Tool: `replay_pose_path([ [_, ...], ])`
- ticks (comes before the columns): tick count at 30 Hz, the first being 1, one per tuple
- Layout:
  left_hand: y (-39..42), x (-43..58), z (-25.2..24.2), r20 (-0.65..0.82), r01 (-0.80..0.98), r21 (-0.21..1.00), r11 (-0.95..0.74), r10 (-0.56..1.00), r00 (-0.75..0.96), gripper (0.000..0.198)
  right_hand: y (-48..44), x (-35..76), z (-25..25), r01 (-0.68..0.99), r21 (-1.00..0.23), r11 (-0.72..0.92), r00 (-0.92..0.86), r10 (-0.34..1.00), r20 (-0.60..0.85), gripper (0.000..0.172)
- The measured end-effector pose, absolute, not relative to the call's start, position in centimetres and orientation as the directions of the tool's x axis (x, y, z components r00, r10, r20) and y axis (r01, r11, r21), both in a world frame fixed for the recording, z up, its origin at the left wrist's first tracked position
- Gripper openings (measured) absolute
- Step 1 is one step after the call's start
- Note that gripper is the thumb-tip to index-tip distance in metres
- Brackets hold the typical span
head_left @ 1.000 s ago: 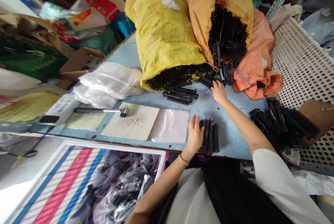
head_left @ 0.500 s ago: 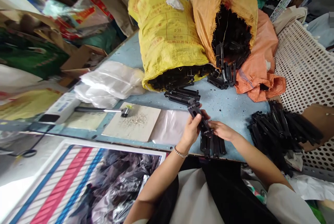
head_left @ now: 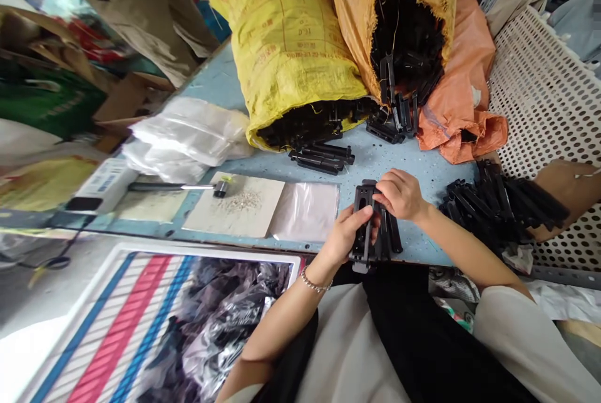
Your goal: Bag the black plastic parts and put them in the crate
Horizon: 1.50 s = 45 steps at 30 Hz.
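A long black slotted part [head_left: 363, 228] stands nearly upright in the picture at the table's front edge. My left hand [head_left: 348, 231] is closed round it, thumb across its face. At its upper right side, my right hand [head_left: 399, 194] pinches with bent fingers; what lies between those fingertips is too small to make out. Behind and beside the held part lie several similar black parts [head_left: 390, 234], partly hidden by my hands. Further back, more black parts [head_left: 322, 158] lie before the yellow sack [head_left: 295, 46].
An orange sack [head_left: 347, 9] spills black parts. Black parts [head_left: 498, 203] are heaped at the right by a perforated white panel [head_left: 549, 90]. A hammer [head_left: 218, 189] rests on a pale board [head_left: 235, 209], beside plastic bags [head_left: 188, 134]. A person's trousers [head_left: 141, 9] show at the back left.
The held black part has turned more upright and come nearer my body. My right hand has moved up to its upper end. The view has shifted, and a person's legs show more at the back left.
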<state>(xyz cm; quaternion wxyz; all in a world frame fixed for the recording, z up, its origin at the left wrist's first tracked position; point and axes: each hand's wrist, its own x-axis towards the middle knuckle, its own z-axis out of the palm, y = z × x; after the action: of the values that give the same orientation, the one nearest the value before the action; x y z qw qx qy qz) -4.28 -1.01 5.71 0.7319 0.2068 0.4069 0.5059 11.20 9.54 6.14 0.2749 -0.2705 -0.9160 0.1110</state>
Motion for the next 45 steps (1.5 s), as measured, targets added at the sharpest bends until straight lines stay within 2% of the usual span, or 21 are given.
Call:
replay_pose_path([
  [2,-0.9,-4.4,5.4,-0.383,-0.563,0.745,0.358,0.920,0.080,0.046,8.6,10.7,6.6,0.467,-0.523,0.713,-0.657,0.676,0.335,0.045],
  [4,-0.5,-4.8,5.2,-0.367,-0.579,0.759,0.299,0.930,-0.001,0.047,7.3,10.6,6.7,0.449,-0.633,0.630,-0.657,0.713,0.244,0.048],
  [6,-0.1,-5.3,5.2,-0.363,-0.619,0.742,0.259,0.931,-0.046,0.053,5.5,10.7,6.3,0.380,-0.601,0.703,-0.732,0.625,0.269,0.050],
  [8,0.0,-5.6,5.3,-0.371,-0.651,0.711,0.265,0.928,-0.028,0.057,3.5,10.7,5.4,0.321,-0.495,0.807,-0.796,0.514,0.321,0.048],
  [10,0.0,-5.6,5.2,-0.367,-0.635,0.719,0.283,0.930,-0.001,0.054,1.5,10.6,4.2,0.324,-0.504,0.801,-0.801,0.515,0.304,0.046],
  [13,-0.1,-5.6,4.0,-0.297,-0.536,0.828,0.166,0.940,-0.168,0.058,-0.3,10.4,2.9,0.411,-0.740,0.532,-0.749,0.660,0.058,0.047],
  [15,0.0,-5.9,2.0,-0.231,-0.450,0.891,0.065,0.918,-0.323,0.071,0.5,10.4,2.4,0.445,-0.822,0.354,-0.772,0.617,-0.153,0.048],
  [17,0.2,-6.2,-0.6,-0.229,-0.395,0.916,0.071,0.900,-0.369,0.070,3.4,10.4,2.1,0.436,-0.850,0.294,-0.813,0.535,-0.232,0.051],
  [19,0.2,-6.0,-3.4,-0.266,-0.317,0.937,0.151,0.893,-0.362,0.055,8.3,10.3,1.8,0.443,-0.840,0.313,-0.775,0.605,-0.182,0.053],
  [20,0.1,-5.7,-4.6,-0.263,-0.248,0.952,0.179,0.893,-0.366,0.048,11.3,10.2,1.6,0.493,-0.801,0.340,-0.681,0.723,-0.112,0.051],
  [21,-0.1,-5.2,-5.8,-0.234,-0.159,0.970,0.186,0.895,-0.379,0.044,14.4,10.2,1.3,0.573,-0.726,0.379,-0.564,0.825,-0.015,0.043],
  [23,-0.5,-3.9,-7.4,-0.118,0.037,0.989,0.144,0.911,-0.395,0.042,20.3,10.2,0.7,0.772,-0.517,0.370,-0.357,0.925,0.129,0.034],
  [25,-1.0,-2.9,-8.2,-0.015,0.158,0.984,0.080,0.926,-0.378,0.045,24.8,10.5,0.1,0.903,-0.341,0.260,-0.220,0.963,0.153,0.037],
  [27,-1.3,-2.7,-8.6,0.022,0.185,0.982,0.048,0.933,-0.358,0.048,27.3,10.9,-0.3,0.954,-0.225,0.197,-0.170,0.976,0.133,0.036],
  [29,-1.3,-3.2,-8.4,0.024,0.153,0.988,0.031,0.937,-0.350,0.051,27.8,11.5,-0.5,0.953,-0.234,0.191,-0.167,0.979,0.119,0.029],
  [31,-0.9,-4.0,-7.8,0.024,0.083,0.997,0.005,0.936,-0.350,0.052,26.5,11.9,-0.6,0.927,-0.321,0.196,-0.169,0.979,0.111,0.022],
  [35,1.2,-4.6,-4.8,-0.016,-0.199,0.979,-0.053,0.944,-0.329,0.056,18.5,12.0,-0.5,0.847,-0.469,0.251,-0.237,0.967,0.089,0.020],
  [37,2.5,-4.3,-2.7,-0.059,-0.391,0.918,-0.066,0.952,-0.300,0.063,13.1,12.0,0.2,0.664,-0.644,0.381,-0.380,0.913,0.149,0.021],
  [39,3.2,-3.9,-0.6,-0.124,-0.550,0.835,-0.037,0.960,-0.252,0.063,8.7,12.1,1.6,0.488,-0.713,0.504,-0.549,0.812,0.198,0.020],
  [41,3.0,-3.7,1.1,-0.188,-0.634,0.772,0.031,0.965,-0.181,0.057,6.4,12.5,3.2,0.412,-0.686,0.599,-0.595,0.748,0.296,0.022],
  [45,1.0,-3.4,3.0,-0.282,-0.628,0.744,0.229,0.959,0.016,0.039,7.7,12.7,5.4,0.478,-0.472,0.741,-0.584,0.669,0.460,0.030],
])
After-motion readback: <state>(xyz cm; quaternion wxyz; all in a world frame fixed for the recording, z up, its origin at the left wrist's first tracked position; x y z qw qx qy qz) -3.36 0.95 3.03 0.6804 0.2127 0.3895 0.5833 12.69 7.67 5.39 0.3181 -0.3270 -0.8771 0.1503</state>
